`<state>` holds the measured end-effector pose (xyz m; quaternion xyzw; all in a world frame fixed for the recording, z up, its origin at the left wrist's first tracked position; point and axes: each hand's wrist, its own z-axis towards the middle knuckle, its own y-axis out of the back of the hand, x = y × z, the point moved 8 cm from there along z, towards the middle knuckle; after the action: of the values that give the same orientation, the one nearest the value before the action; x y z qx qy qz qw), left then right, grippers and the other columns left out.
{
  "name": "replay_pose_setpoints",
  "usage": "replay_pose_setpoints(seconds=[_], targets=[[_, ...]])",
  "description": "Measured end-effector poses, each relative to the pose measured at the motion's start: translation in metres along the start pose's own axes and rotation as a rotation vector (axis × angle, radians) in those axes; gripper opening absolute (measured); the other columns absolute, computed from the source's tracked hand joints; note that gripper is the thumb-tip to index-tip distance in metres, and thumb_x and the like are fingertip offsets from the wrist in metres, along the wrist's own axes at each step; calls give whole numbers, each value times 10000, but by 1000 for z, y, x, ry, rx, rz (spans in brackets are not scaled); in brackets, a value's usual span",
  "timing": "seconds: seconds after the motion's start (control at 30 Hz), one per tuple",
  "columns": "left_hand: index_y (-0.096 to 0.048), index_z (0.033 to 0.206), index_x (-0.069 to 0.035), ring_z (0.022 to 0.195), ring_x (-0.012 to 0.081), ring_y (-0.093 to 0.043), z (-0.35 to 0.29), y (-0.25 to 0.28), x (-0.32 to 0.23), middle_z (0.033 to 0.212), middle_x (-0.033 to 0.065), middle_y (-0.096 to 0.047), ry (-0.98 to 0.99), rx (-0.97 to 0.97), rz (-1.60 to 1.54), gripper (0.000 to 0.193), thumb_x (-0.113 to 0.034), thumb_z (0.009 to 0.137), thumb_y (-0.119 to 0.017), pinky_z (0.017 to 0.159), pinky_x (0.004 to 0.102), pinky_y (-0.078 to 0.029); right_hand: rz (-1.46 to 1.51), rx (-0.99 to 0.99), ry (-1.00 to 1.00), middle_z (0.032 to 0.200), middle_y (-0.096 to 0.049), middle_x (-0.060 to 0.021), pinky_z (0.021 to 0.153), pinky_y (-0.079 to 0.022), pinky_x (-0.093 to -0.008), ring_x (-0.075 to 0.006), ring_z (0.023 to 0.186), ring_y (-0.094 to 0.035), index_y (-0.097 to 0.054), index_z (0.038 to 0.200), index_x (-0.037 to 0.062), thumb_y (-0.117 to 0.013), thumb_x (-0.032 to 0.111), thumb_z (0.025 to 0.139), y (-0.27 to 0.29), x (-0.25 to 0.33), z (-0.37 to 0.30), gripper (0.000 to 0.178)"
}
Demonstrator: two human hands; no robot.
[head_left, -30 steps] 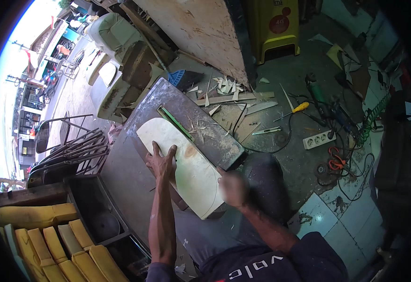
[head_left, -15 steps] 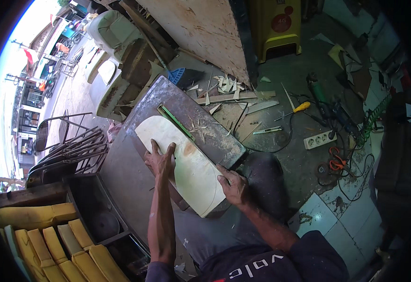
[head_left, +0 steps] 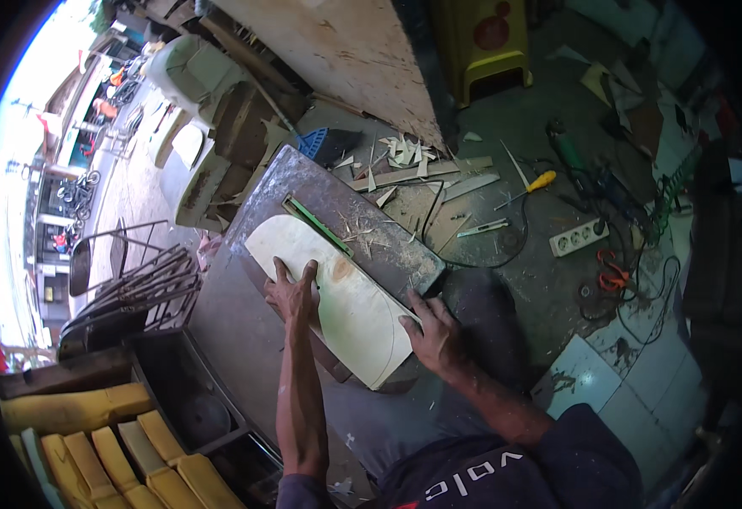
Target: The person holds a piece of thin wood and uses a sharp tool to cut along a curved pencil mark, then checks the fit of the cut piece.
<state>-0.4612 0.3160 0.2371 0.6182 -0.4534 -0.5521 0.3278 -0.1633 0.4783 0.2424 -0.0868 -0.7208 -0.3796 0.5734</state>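
A pale wooden panel (head_left: 350, 293) with a rounded far end lies slanted in front of me, over a worn dark slab (head_left: 409, 250) and near my lap. A thin curved line is drawn across its near end, and a brownish knot mark shows mid-panel. My left hand (head_left: 291, 295) rests on its left edge, fingers spread over the top face. At the right edge, my right hand (head_left: 439, 338) grips the panel with the thumb on top; its other fingers are partly hidden. Beyond the panel's far right edge lies a narrow green bar (head_left: 318, 226) on the slab.
Wood shavings (head_left: 362, 233) litter the slab. On the floor at right are a yellow-handled screwdriver (head_left: 542, 181), a power strip (head_left: 578, 237), a green power tool (head_left: 568, 146), orange-handled pliers (head_left: 613, 273) and cables. Yellow foam pads (head_left: 91, 407) fill the lower left; metal frames (head_left: 133, 284) stand beyond.
My right hand has shifted slightly, its fingers moving along the panel's right edge. The left hand stays on the panel. The whole view has tilted a little.
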Motion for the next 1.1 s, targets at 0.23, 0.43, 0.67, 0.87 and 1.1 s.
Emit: replay_pose_setpoints(seconds=[0.23,0.43,0.67,0.87,1.1], targets=[[-373,1618,-226,1441,562,-266,-1,1,-5,1578,343,-266,-1,1,-11,1051,-638,748,-793,1172,625,-294,-427,299,694,1609,-433,-122,1246,-177,-625,-280,1540,-329,-548,1477,143,-588,253,949,-24,37,-58,541],[-369,1620,-228,1444,565,-251,0,2,-3,1581,336,-255,12,6,-7,1051,-637,748,-790,1169,628,-302,-360,323,750,1516,-562,-106,1253,-242,-575,-253,1474,-455,-618,1400,97,-517,134,920,-33,25,-47,492],[-364,1622,-226,1442,571,-251,-1,1,-2,1579,343,-253,0,10,-7,1042,-638,759,-779,1167,630,-304,-328,351,746,1511,-568,-97,1261,-264,-518,-251,1473,-454,-623,1397,94,-509,108,908,-33,23,-44,502],[-362,1622,-223,1431,583,-270,5,3,-3,1574,356,-259,-4,11,12,1037,-660,769,-757,1164,630,-307,-327,373,742,1527,-552,-98,1265,-255,-518,-253,1488,-432,-613,1410,89,-500,120,915,-38,24,-40,508],[-356,1624,-218,1421,590,-286,8,1,-3,1571,359,-265,-9,13,12,1046,-664,767,-756,1151,640,-320,-326,367,737,1524,-555,-97,1267,-250,-515,-249,1488,-432,-627,1393,89,-490,133,935,-38,24,-38,479]])
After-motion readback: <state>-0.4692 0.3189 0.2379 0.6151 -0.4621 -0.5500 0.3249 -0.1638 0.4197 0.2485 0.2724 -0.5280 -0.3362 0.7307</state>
